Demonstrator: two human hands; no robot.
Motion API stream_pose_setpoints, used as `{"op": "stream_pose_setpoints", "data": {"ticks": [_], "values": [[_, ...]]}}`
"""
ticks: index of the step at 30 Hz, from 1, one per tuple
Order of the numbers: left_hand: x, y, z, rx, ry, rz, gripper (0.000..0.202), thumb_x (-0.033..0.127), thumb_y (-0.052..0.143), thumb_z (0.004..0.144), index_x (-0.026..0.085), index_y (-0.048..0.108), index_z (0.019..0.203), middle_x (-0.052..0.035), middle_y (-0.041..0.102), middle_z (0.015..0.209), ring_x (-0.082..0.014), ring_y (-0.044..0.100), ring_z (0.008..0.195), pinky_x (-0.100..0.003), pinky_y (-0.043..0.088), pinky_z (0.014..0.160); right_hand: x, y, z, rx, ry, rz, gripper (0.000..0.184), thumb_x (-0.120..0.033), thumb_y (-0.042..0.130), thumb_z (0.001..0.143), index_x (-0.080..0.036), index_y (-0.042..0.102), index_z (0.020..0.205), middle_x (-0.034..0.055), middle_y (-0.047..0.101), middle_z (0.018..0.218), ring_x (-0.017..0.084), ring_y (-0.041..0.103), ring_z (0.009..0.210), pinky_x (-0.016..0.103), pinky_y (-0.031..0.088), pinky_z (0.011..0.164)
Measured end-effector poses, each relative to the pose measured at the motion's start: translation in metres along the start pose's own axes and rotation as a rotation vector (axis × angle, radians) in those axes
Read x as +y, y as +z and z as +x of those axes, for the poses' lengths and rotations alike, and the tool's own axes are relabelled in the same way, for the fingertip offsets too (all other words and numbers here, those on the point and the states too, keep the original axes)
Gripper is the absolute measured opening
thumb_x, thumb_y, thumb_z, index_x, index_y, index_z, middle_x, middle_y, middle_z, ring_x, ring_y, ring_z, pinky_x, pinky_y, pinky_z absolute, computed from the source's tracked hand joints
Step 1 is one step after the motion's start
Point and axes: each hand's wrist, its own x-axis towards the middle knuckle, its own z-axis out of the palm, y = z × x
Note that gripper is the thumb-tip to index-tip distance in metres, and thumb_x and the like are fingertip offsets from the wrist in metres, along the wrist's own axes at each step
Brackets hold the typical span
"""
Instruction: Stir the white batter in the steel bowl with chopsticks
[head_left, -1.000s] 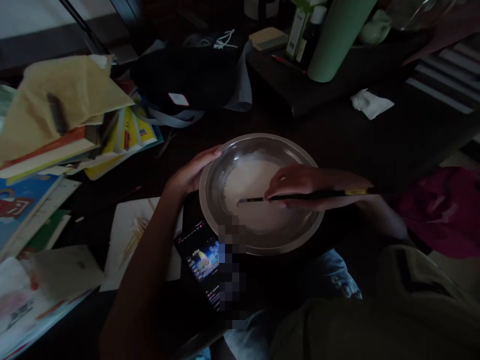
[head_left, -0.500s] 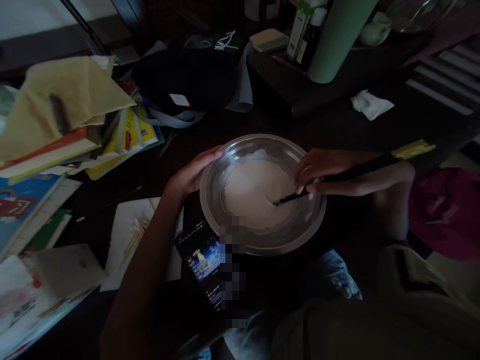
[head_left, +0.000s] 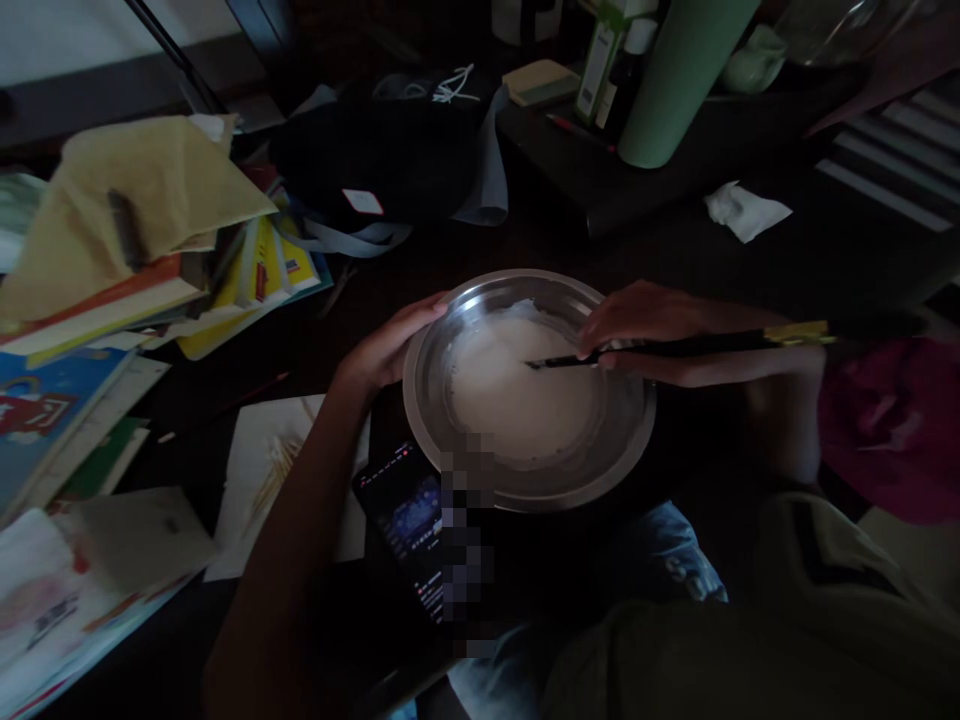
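Dark desk (head_left: 750, 270) carries metal bowl (head_left: 420, 400), phone (head_left: 405, 520), paper sheet (head_left: 255, 470), book stack (head_left: 112, 300), black bag (head_left: 390, 150), crumpled tissue (head_left: 746, 210)

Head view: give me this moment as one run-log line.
left hand against metal bowl rim | right hand holds black stick | stick tip over white mixture | lit phone near bowl

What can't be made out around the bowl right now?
Head view only, very dark.
- phone: the screen's right part is covered by a pixelated block, as is the near rim of the metal bowl.
- stick in the right hand: one or a pair, too dark to tell.
- left hand: fingers at the rim; gripping or resting, unclear.
- green cylinder: top cut by the upper edge.
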Motion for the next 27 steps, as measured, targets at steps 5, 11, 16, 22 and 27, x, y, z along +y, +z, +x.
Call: {"op": "stream_pose_setpoints", "data": {"ticks": [5,11,16,22,27], "values": [[0.000,0.000,0.001,0.031,-0.005,0.044,0.043,0.038,0.063,0.085,0.021,0.066,0.124,-0.0045,0.074,0.106,-0.0184,0.069,0.095,-0.024,0.054,0.080,-0.019,-0.001,0.006,-0.179,-0.200,0.147,0.022,-0.030,0.050,0.099,-0.022,0.065,0.113,0.0034,0.068,0.110,0.014,0.059,0.113,0.030,0.044,0.100],[0.000,0.000,0.000,0.008,0.004,0.007,0.042,0.038,0.064,0.084,0.022,0.068,0.122,-0.0036,0.073,0.110,-0.0178,0.068,0.098,-0.023,0.054,0.083,-0.028,0.019,0.022,-0.102,-0.046,0.143,0.033,-0.037,0.047,0.099,-0.020,0.059,0.125,0.0058,0.066,0.121,0.019,0.057,0.119,0.036,0.042,0.106],[0.000,0.000,-0.001,-0.015,-0.001,0.023,0.045,0.039,0.064,0.083,0.021,0.067,0.124,-0.0058,0.074,0.107,-0.0196,0.069,0.097,-0.024,0.054,0.082,-0.021,0.006,0.008,0.052,0.192,-0.009,0.031,-0.040,0.046,0.098,-0.025,0.062,0.121,0.0043,0.066,0.119,0.022,0.061,0.111,0.040,0.043,0.103],[0.000,-0.001,0.002,0.030,0.015,0.037,0.040,0.038,0.065,0.083,0.021,0.069,0.119,-0.0044,0.075,0.103,-0.0212,0.068,0.100,-0.026,0.055,0.085,-0.021,-0.009,-0.003,-0.110,-0.063,0.076,0.023,-0.030,0.049,0.099,-0.019,0.065,0.110,0.0052,0.070,0.104,0.016,0.063,0.102,0.032,0.045,0.097],[0.005,0.009,-0.003,0.036,0.017,0.079,0.043,0.041,0.062,0.082,0.020,0.069,0.120,-0.0067,0.073,0.112,-0.0249,0.067,0.107,-0.032,0.055,0.092,-0.032,0.017,0.016,-0.165,-0.224,0.100,0.032,-0.030,0.046,0.100,-0.016,0.059,0.126,0.0071,0.067,0.116,0.017,0.058,0.116,0.032,0.044,0.100]]}}
